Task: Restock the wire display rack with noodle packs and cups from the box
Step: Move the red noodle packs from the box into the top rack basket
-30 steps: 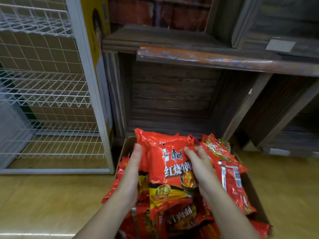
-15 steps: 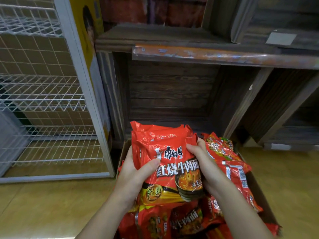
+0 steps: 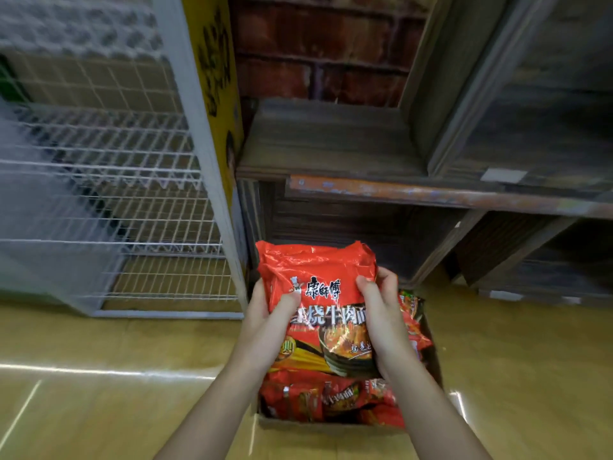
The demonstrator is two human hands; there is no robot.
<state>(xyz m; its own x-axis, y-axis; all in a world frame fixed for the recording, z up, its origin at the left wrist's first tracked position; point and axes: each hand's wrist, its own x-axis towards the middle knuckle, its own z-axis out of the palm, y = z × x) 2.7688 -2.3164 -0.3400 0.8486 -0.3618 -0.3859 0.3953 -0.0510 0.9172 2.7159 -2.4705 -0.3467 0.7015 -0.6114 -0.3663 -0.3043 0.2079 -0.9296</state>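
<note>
The left hand (image 3: 265, 323) lays its thumb on the front of a red instant-noodle multipack (image 3: 316, 277). Its other fingers are hidden behind the wrapper. The right hand (image 3: 381, 323) curls its fingers (image 3: 366, 287) over the pack's right edge, pinching the film. The pack is held upright just above the cardboard box (image 3: 315, 426), over the loose noodle packs (image 3: 331, 400) lying in it. The wire display rack (image 3: 132, 194) stands left of the box.

The bag looks light and soft. Its glossy film is probably slippery, and the noodle blocks inside would likely be brittle. Holding both side edges seems sound, with a palm underneath for the carry and no hard squeeze.
</note>
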